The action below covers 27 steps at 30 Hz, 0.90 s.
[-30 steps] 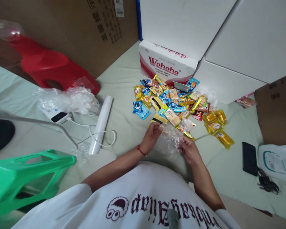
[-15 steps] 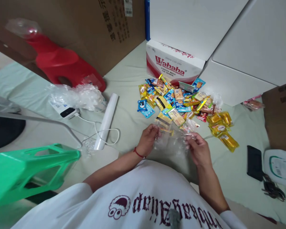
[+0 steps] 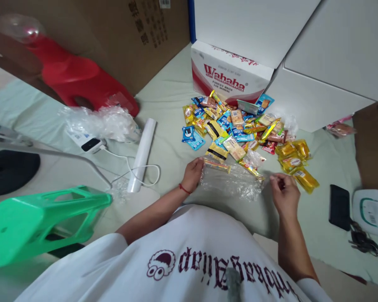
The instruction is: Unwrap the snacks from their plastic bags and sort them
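My left hand (image 3: pixel 192 173) pinches the left edge of a clear plastic bag (image 3: pixel 231 182) that lies spread over the pale green cloth. Just right of the bag's far edge is my right hand (image 3: pixel 285 193), fingers curled together; whether it still touches the film I cannot tell. Beyond the bag lies a heap of several small snack packets (image 3: pixel 239 130) in yellow, blue and red wrappers.
A red and white Wahaha carton (image 3: pixel 229 79) and large white boxes (image 3: pixel 318 54) stand behind the heap. A roll of clear bags (image 3: pixel 141 154), crumpled plastic (image 3: pixel 99 122), a white charger with cable (image 3: pixel 88 144), red stool (image 3: pixel 78 84) and green stool (image 3: pixel 40 222) lie left. A black phone (image 3: pixel 339 201) lies right.
The crumpled bag held up between both hands has been pulled out flat and lowered onto the cloth. My right hand has slid to the right, away from the left.
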Available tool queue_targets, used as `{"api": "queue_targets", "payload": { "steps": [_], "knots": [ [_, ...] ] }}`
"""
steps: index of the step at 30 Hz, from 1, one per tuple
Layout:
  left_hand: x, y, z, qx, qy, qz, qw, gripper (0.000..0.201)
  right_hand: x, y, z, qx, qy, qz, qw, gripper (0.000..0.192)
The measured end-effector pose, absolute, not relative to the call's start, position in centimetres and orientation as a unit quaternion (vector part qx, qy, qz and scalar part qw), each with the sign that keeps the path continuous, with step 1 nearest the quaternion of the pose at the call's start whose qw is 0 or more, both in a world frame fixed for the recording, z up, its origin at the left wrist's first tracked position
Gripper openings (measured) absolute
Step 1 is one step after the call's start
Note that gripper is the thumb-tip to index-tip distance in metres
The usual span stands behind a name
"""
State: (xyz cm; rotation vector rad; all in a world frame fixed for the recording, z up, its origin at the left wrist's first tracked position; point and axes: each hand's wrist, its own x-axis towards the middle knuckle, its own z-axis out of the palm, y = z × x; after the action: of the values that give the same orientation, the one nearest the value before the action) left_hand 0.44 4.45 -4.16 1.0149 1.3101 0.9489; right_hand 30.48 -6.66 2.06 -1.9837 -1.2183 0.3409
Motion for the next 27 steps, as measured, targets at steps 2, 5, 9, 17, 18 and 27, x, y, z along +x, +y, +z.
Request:
{"api": "queue_targets", "payload": {
  "steps": [2,5,9,17,18,27],
  "knots": [
    [0.6,4.4,-4.0,0.42,0.558,0.403,0.592,0.047,28.5,-6.8,3.2,-0.707,-0.602,0.068,0.364,0.022],
    [0.9,4.4,-3.6,0.401,0.558,0.399,0.607,0.047,24.5,-6.7,3.1,-0.551,-0.778,0.097,0.286,0.018],
    [1.1,4.4,-3.4,0.4,0.558,0.414,0.598,0.05,20.7,-5.7,0.4,-0.509,-0.827,0.103,0.216,0.028],
    [0.4,4.6,-3.8,0.491,0.57,0.414,0.512,0.053,20.7,-4.9,-1.3,-0.538,-0.784,0.234,0.202,0.023],
    [0.4,4.6,-3.8,0.498,0.57,0.411,0.508,0.053,20.8,-5.0,-1.0,-0.539,-0.763,0.274,0.231,0.022],
    [0.2,4.3,-2.6,0.45,0.532,0.331,0.637,0.071,21.9,-6.9,4.1,-0.528,-0.578,0.505,0.363,0.023]
  ]
}}
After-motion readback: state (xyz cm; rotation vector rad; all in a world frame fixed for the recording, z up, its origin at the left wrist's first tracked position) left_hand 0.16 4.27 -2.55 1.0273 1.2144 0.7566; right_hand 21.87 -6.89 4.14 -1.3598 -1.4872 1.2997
